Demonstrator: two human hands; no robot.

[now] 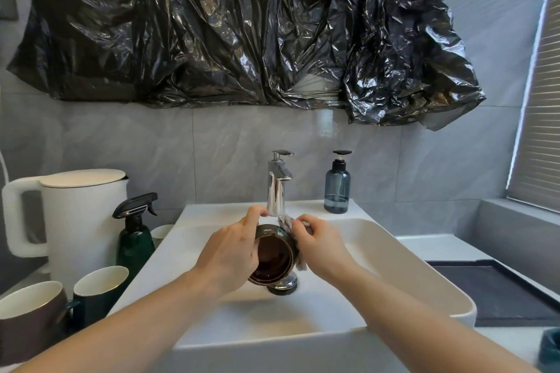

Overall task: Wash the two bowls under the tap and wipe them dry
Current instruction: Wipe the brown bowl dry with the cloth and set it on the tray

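Nearest the camera, two bare forearms were extended over the white basin (394, 254). A dark brown bowl (272, 260) was held tilted on its side above the chrome drain (285, 284), its opening turned toward the viewer; it was gripped by the left hand (230, 254), whose fingers were curled round its left rim and wall. A grey cloth (293, 236) was pinched by the right hand (321, 244) and pressed against the bowl's right outer wall. Whether water was running could not be told. At the left, two mugs (100, 288), a green spray bottle (135, 239) and a white kettle (75, 215) were seen; at the right, a dark mat (497, 291). Behind the hands a chrome tap (277, 185) and a blue soap dispenser (337, 188) were stood on the basin's rear ledge. Farther back, black plastic sheeting (227, 24) was hung on the grey tiled wall.
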